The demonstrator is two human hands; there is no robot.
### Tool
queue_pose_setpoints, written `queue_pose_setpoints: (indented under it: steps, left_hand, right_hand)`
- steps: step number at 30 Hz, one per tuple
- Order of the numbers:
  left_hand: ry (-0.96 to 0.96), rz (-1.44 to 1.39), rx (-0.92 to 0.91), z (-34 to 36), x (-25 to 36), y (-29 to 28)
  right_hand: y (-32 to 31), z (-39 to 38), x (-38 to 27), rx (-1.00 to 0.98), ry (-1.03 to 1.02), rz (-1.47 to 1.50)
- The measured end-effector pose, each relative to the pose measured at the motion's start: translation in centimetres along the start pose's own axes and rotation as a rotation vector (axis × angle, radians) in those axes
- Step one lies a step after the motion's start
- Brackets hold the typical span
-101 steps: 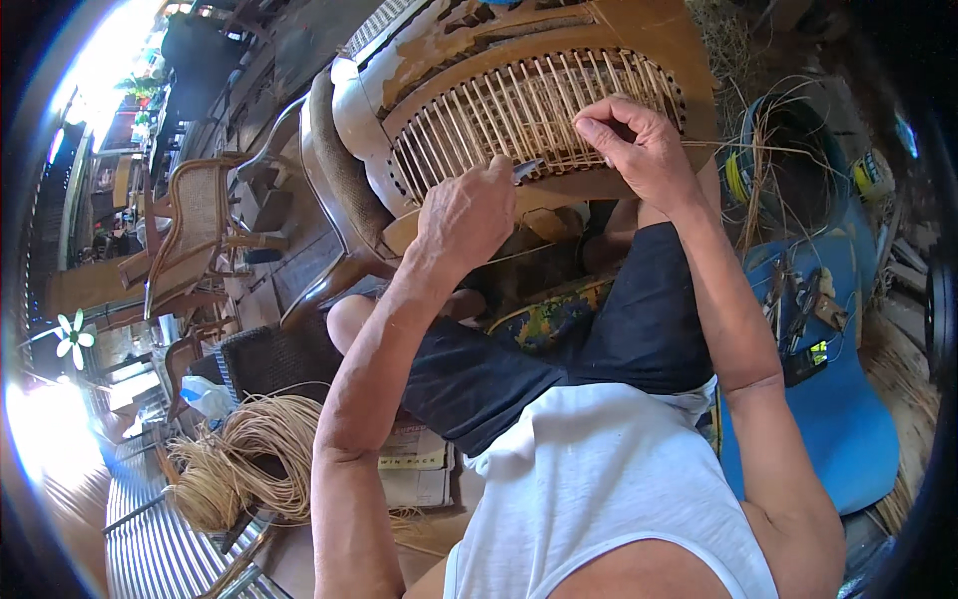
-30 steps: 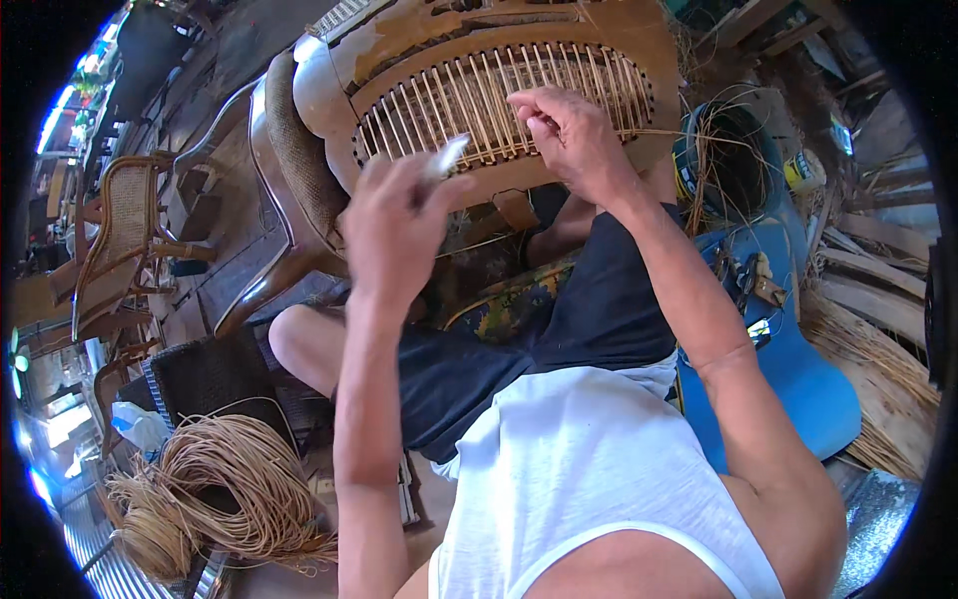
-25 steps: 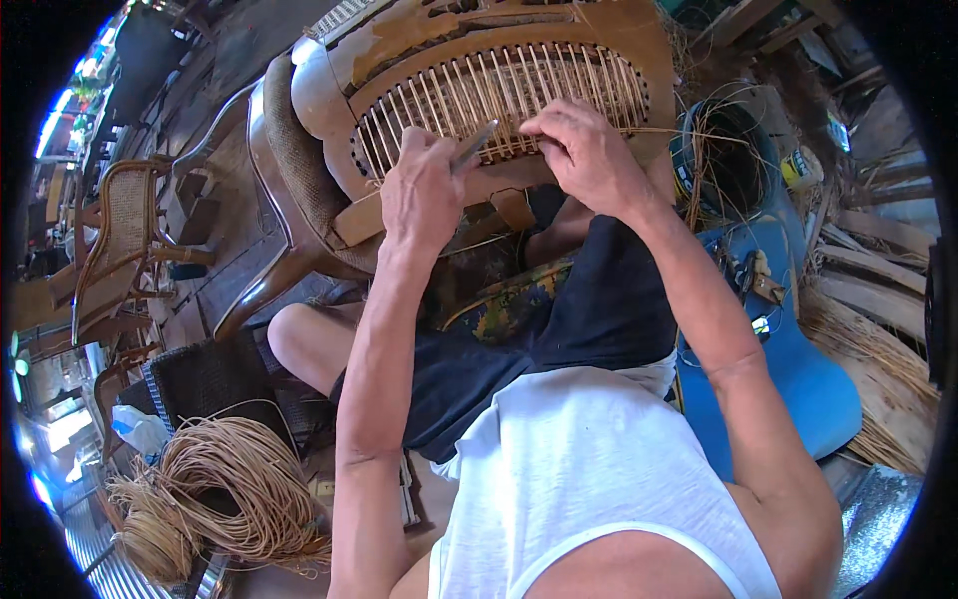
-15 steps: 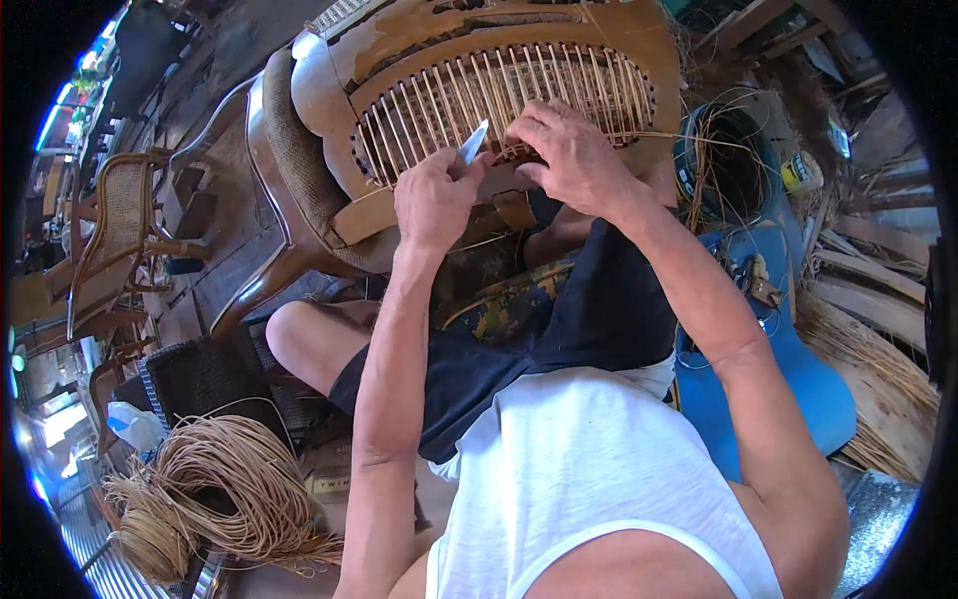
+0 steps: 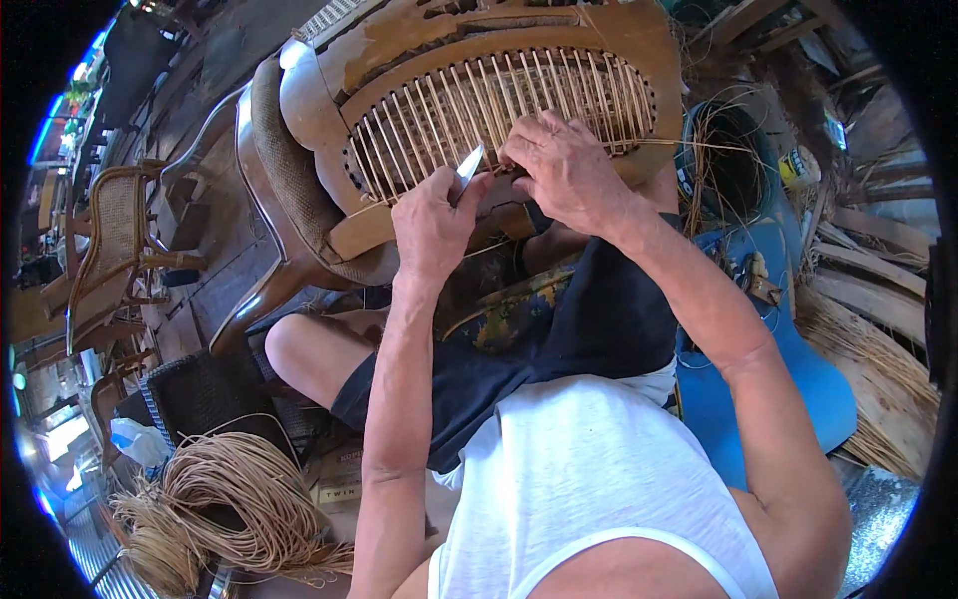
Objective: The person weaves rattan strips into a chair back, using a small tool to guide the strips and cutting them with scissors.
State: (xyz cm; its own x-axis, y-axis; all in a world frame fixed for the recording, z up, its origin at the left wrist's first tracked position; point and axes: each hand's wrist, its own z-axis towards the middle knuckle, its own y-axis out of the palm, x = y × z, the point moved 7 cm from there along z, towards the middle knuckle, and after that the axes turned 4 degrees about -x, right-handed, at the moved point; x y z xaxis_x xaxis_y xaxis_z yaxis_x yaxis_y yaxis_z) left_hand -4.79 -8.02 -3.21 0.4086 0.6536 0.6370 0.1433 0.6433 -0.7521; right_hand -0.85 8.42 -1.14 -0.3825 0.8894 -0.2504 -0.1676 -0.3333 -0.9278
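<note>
A wooden chair frame (image 5: 329, 82) lies in front of me, its oval opening strung with a row of pale rattan strands (image 5: 439, 120). My left hand (image 5: 431, 218) is closed round a small knife (image 5: 470, 164), whose blade points up and away from me. Close beside it, my right hand (image 5: 571, 178) bends over the opening's near edge. Its fingers are pinched at a rattan strand (image 5: 718, 148) that trails off to the right. The fingertips of both hands nearly meet, and the exact grip there is partly hidden.
Coiled rattan (image 5: 235, 489) lies at lower left, near a plastic bag (image 5: 140, 439). At right stand a dark bucket (image 5: 733, 165) with loose strands and a blue plastic seat (image 5: 808, 399). A cane-backed chair (image 5: 120, 225) is at far left; wood pieces (image 5: 873, 299) lie far right.
Both hands have come slightly nearer to me, the knife moving with the left. The blade sits a little lower against the chair frame's near edge.
</note>
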Motion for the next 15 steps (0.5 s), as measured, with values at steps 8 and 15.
queue_pose_setpoints:
  steps: [8, 15]
  left_hand:
    - [0.095, 0.064, 0.036, -0.9, 0.6, 0.5]
    - [-0.102, 0.190, -0.037, -3.0, 1.5, -2.6]
  right_hand:
    - [-0.6, -0.8, -0.9, -0.011, -0.075, -0.013]
    - [-1.0, -0.3, 1.2, -0.044, -0.086, 0.193]
